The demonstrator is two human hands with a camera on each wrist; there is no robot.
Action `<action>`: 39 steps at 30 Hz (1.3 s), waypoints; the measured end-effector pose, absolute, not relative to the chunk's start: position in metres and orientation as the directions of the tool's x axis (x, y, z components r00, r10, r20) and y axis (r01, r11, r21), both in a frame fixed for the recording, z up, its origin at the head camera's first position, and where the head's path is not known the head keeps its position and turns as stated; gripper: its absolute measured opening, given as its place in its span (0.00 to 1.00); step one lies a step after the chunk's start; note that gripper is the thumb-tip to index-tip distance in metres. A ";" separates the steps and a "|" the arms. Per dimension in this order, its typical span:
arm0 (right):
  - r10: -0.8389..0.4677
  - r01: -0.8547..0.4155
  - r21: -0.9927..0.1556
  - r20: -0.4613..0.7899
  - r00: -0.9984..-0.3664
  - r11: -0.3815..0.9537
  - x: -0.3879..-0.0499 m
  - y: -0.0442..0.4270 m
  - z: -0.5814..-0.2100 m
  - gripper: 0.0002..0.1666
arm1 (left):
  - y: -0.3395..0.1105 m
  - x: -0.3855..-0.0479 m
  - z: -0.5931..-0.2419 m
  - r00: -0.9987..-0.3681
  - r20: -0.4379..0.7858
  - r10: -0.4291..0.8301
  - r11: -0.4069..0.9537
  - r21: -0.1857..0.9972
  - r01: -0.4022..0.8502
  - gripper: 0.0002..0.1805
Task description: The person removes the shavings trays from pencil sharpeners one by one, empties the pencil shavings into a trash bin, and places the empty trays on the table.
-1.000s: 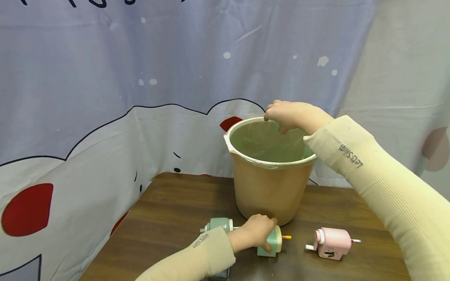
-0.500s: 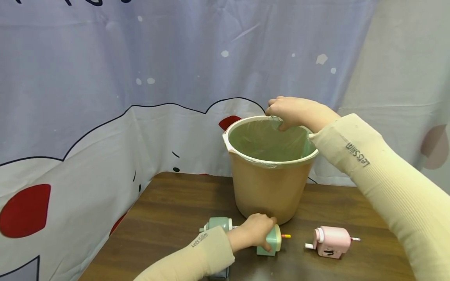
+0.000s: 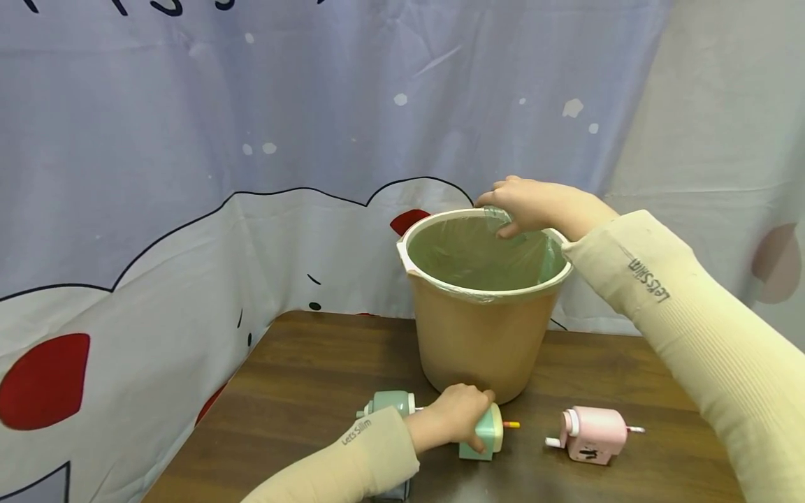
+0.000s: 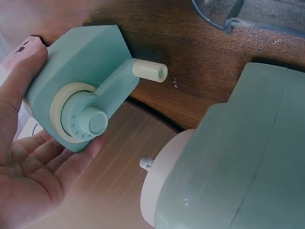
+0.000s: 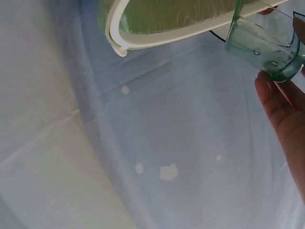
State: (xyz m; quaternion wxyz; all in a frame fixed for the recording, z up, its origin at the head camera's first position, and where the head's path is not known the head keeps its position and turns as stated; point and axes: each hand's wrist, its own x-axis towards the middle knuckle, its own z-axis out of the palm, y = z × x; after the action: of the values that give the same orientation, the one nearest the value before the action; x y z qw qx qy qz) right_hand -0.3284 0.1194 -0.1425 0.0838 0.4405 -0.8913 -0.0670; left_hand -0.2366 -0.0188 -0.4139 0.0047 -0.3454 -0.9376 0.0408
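On the table, my left hand grips a green pencil sharpener with a cream front and a yellow-orange pencil end poking out. The left wrist view shows the sharpener's crank side, with fingers and thumb around the body. Above the far rim of a tan bucket with a green liner, my right hand holds a clear greenish container. In the right wrist view that transparent container is pinched at its end by the fingers; whether anything is inside cannot be told.
A second green sharpener stands left of my left hand, partly behind the sleeve. To the right is a pink sharpener with a white crank and a pencil end. A clear, blue-edged object lies near in the left wrist view. Patterned curtain hangs behind.
My right hand has shifted slightly to the right over the bucket, and the clear container shows more from under it. The left hand stays on the green sharpener.
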 end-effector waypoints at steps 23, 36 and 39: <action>-0.420 -0.589 -0.442 0.425 -0.802 0.676 -0.325 0.136 -0.153 0.33 | -0.015 -0.231 -0.413 -0.753 -0.016 0.658 0.751 -0.066 0.657 0.32; -0.249 -0.450 -0.718 0.376 -0.893 0.531 -0.316 0.147 -0.163 0.35 | -0.013 -0.228 -0.413 -0.758 -0.002 0.653 0.755 -0.084 0.651 0.32; -0.228 -0.432 -0.767 0.367 -0.902 0.475 -0.312 0.146 -0.168 0.34 | -0.012 -0.228 -0.415 -0.755 -0.001 0.656 0.753 -0.080 0.654 0.32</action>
State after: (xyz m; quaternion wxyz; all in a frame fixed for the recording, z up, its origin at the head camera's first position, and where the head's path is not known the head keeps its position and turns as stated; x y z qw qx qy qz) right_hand -0.3121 0.1459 -0.1684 0.1074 0.1936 -0.8520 0.4745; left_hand -0.2283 -0.0123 -0.4145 0.0136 -0.3497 -0.9360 0.0377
